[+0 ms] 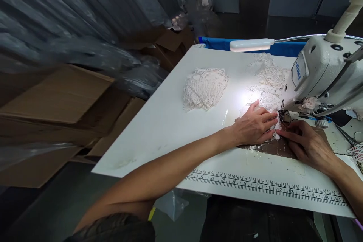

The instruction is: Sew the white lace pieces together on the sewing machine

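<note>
The left hand (255, 125) lies flat, fingers spread, pressing a white lace piece (268, 102) to the table (159, 121) just before the sewing machine (320, 75) needle. The right hand (307, 144) rests beside it, fingertips pinning the lace's near edge, nothing clasped. Bare tabletop opens leftward past a stack of lace (204, 87); a printed ruler (266, 186) lines the near edge.

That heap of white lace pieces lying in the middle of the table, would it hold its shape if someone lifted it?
Probably not: the heap of white lace pieces looks thin and openwork, so likely floppy and light. Its layers sit loosely fanned, so they would probably slide apart.
</note>
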